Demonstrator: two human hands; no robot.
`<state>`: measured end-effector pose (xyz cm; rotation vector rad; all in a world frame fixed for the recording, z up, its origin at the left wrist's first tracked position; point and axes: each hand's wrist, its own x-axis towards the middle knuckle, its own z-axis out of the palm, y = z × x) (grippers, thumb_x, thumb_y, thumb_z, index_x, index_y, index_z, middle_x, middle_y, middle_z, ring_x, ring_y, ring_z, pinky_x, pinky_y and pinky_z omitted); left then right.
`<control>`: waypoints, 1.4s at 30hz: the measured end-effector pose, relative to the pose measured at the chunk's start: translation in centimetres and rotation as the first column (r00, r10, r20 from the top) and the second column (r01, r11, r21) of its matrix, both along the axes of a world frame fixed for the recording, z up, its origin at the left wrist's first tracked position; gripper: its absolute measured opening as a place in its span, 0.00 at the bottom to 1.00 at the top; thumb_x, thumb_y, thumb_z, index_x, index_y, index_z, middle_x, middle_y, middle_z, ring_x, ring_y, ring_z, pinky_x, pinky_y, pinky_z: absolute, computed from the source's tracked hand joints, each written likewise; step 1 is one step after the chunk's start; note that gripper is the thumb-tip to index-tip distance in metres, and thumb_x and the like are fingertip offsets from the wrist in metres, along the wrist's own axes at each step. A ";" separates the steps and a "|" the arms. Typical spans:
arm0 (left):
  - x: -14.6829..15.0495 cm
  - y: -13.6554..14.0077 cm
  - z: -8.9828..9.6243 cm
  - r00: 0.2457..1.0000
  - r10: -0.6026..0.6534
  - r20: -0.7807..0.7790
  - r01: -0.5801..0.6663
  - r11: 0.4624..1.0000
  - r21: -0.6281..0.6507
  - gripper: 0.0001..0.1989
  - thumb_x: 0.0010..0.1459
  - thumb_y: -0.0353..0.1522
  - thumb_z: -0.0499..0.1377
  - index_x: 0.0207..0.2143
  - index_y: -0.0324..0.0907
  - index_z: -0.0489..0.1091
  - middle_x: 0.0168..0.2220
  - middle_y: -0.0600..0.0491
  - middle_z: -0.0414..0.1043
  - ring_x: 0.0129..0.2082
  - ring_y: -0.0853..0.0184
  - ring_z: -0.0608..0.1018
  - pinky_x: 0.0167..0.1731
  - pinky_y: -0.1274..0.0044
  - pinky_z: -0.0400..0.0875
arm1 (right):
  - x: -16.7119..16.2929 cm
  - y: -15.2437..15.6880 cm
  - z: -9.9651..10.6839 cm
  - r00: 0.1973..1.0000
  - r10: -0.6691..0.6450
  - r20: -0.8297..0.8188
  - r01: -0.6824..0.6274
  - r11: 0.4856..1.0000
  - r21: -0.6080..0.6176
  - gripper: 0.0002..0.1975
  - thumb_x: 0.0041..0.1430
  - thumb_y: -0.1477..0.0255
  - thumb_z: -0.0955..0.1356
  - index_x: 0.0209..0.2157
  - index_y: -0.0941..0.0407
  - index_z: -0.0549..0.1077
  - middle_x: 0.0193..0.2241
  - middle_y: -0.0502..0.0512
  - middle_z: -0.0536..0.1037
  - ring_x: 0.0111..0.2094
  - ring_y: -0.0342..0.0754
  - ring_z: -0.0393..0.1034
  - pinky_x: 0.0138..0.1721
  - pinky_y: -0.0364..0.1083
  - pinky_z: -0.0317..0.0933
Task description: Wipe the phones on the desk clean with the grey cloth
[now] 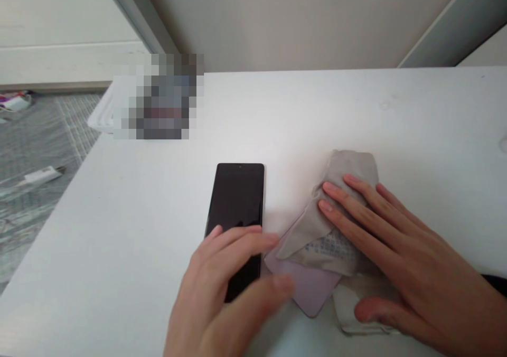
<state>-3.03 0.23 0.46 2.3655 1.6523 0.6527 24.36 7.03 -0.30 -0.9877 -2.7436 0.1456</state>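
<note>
A black-screened phone (236, 193) lies face up on the white table, partly hidden by my left hand (222, 283). That hand hovers over its lower half, thumb and fingers apart, with nothing visible between them; its fingertips are close to a corner of a flat lilac slab with rounded corners (312, 288). A grey cloth (348, 161) with a printed patch lies bunched over most of the slab. My right hand (396, 246) rests flat on the cloth, fingers stretched. Under its thumb is a pale, clear-looking case-like item (348, 307), mostly covered.
The white table (119, 230) ends at a grey wall (297, 24). At its far left corner stands a white tray-like item (102, 111) beside a pixelated patch. Lower down, a grey patterned carpet (24, 146) holds a white plug-like object (41, 175).
</note>
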 end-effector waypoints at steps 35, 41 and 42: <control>0.8 1.7 -2.2 0.995 -0.031 -0.096 0.040 0.994 0.100 0.47 0.67 0.54 0.53 0.74 0.36 0.38 0.54 0.48 0.79 0.56 0.62 0.80 0.72 0.71 0.44 | 1.5 1.7 1.0 0.977 0.198 0.083 -0.205 0.976 0.077 0.36 0.70 0.47 0.62 0.70 0.54 0.61 0.71 0.46 0.62 0.75 0.64 0.36 0.74 0.60 0.23; 0.8 1.7 -2.4 0.994 -0.041 -0.098 0.053 0.992 0.117 0.46 0.69 0.54 0.51 0.74 0.33 0.38 0.53 0.47 0.80 0.56 0.63 0.80 0.72 0.71 0.45 | 1.3 1.5 0.5 0.986 0.145 0.077 -0.154 0.980 0.126 0.39 0.71 0.43 0.56 0.70 0.54 0.62 0.71 0.48 0.61 0.75 0.62 0.39 0.74 0.60 0.25; 0.9 1.7 -2.4 0.995 -0.028 -0.091 0.039 0.992 0.119 0.48 0.68 0.54 0.53 0.74 0.34 0.38 0.53 0.48 0.80 0.55 0.63 0.81 0.72 0.71 0.44 | 1.6 1.8 0.4 0.996 0.054 0.067 -0.062 0.991 0.121 0.42 0.69 0.41 0.55 0.70 0.57 0.61 0.72 0.52 0.60 0.75 0.65 0.37 0.74 0.63 0.26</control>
